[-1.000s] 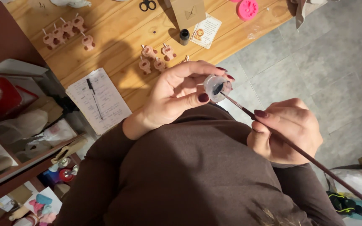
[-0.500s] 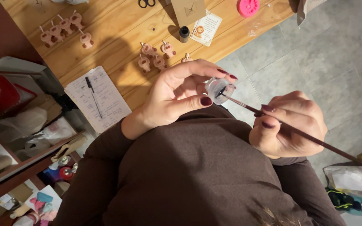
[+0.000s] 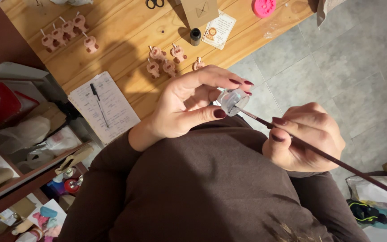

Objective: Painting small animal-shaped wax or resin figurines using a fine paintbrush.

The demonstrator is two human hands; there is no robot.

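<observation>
Our left hand (image 3: 189, 107) sits a little higher and nearer the middle of the view than it did a second ago, and our right hand (image 3: 303, 136) has drawn closer to it. The brush tip, which showed dark inside the pot a moment back, now lies at the near rim. We judge the loading of the brush to be in hand, or just ending.

The long pale wooden plank table (image 3: 122, 49) fills the top of the view, with grey floor tiles (image 3: 337, 58) to its right and cluttered shelves (image 3: 19, 134) to its left.

On the table lie a lined notepad with a black pen across it (image 3: 104, 106), a brown card box (image 3: 199, 10), and two clusters of small pink moulded figures (image 3: 166, 62), one by the far edge, one nearer us. A little black bottle (image 3: 195, 36) stands beside a printed card.

Our left hand pinches the small clear round pot (image 3: 232, 99) between thumb and fingertips, just above our brown sleeve. Our right hand is closed in a pen grip around the long thin dark-handled brush (image 3: 328, 157), which slants away to the lower right.
</observation>
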